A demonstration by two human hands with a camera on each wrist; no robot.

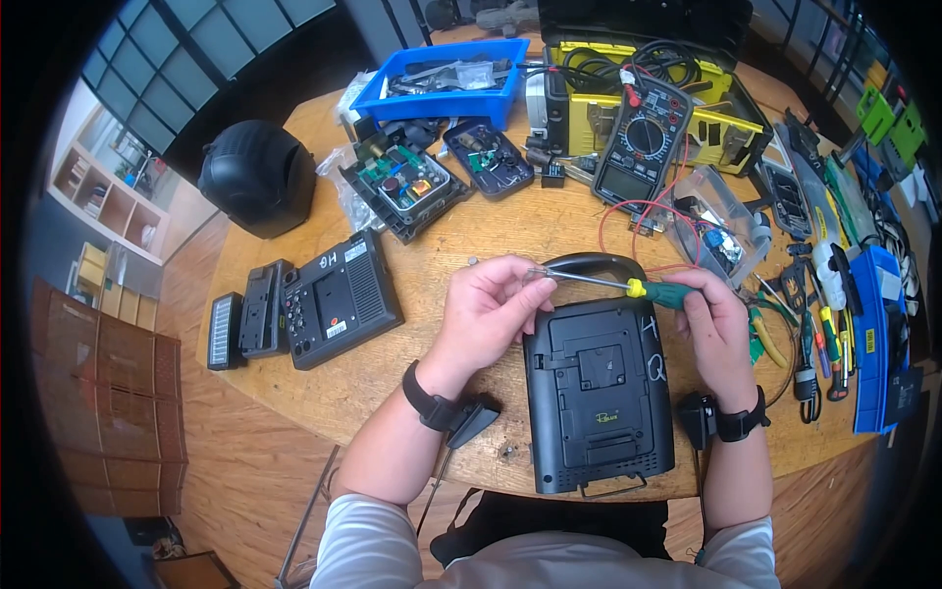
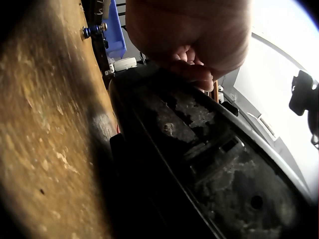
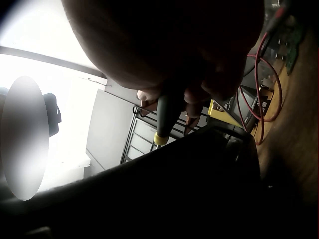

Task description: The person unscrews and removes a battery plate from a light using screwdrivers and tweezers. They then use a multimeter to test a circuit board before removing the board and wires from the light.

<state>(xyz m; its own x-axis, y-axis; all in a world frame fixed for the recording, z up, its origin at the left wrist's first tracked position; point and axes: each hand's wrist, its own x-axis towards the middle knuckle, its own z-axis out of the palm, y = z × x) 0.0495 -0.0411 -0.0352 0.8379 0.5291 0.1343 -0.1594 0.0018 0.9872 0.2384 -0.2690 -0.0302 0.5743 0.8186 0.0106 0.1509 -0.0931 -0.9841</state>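
A screwdriver [image 1: 659, 294] with a green handle and yellow collar lies across the far end of a black case. My right hand [image 1: 719, 334] grips its handle, also seen in the right wrist view [image 3: 169, 112]. With thumb and fingertips my left hand [image 1: 491, 309] pinches the tip end of the shaft; the fingers hide whatever else is there. Beneath both hands the black case [image 1: 599, 393] lies flat, its battery plate facing up, with white letters at the right and a curved handle [image 1: 599, 259] at the far end. The left wrist view shows the case's scuffed side [image 2: 219, 169].
A multimeter [image 1: 643, 142] with red leads leans on a yellow toolbox [image 1: 721, 123]. Opened electronics [image 1: 407, 187] and a blue tray [image 1: 442, 103] stand behind. Another black device [image 1: 343, 299] lies left. Pliers [image 1: 775, 339] and several tools lie right beside a blue bin [image 1: 873, 344].
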